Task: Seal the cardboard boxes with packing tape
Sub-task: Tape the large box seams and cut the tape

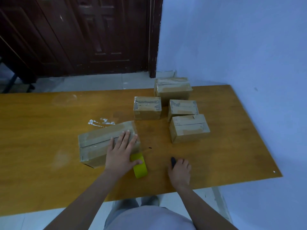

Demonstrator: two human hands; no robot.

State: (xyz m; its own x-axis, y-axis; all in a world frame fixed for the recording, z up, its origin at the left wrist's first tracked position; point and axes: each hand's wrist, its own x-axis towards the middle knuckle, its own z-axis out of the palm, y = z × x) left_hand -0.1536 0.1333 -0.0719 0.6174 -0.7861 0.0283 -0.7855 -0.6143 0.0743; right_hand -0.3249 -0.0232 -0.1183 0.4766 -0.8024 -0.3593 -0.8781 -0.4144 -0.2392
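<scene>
Head view: near box (pixel 93 143) pressed flat by left hand (pixel 119 153), fingers straight, spread. Right hand (pixel 180 171) curled over dark tool (pixel 173 161). Yellow tape roll (pixel 139 166) judged light, rigid; best gripped across rim.

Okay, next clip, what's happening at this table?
A person is taping up cardboard boxes at a wooden table. The left hand lies flat, fingers spread, on top of the nearest box, with its thumb touching the yellow tape roll beside the box. The right hand rests on the table and holds a small dark object, too hidden to identify. Four more boxes sit further back on the right, already carrying tape.
</scene>
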